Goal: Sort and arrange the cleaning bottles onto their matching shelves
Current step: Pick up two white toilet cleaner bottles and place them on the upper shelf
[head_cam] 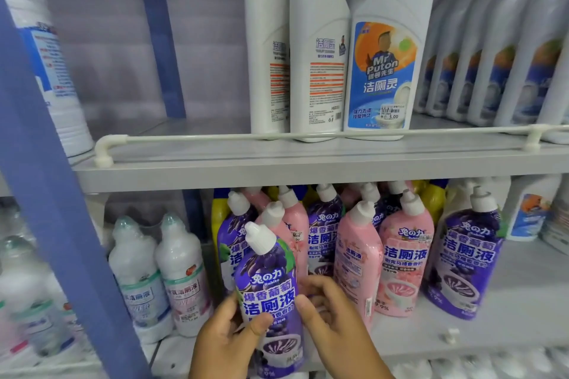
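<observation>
On the far left of the lower shelf (508,314) stand two pale bottles (160,277), and we want to leave them alone. Next comes our left hand (228,344), wrapped around the lower body of the purple bottle (271,298) with the thumb across its front label. The bottle is held up in front of the shelf edge, tilted a little to the left, its white cap (260,237) pointing up toward the row behind. Our right hand (335,317) presses on the bottle's other side, fingers spread along the label, so both hands are gripping it.

To the right, purple and pink bottles (406,258) stand mixed together, so we judge that the sorting here is unfinished. The upper shelf (308,160) carries only white bottles (381,71), so ours belongs below.

For a clean placement we would straighten the bottle upright first, turn its label to face out, then set it down beside another purple one, perhaps near the one on the right (465,258). We should keep the cap clear of the upper shelf's underside and avoid nudging the crowded necks, which look likely to topple.
</observation>
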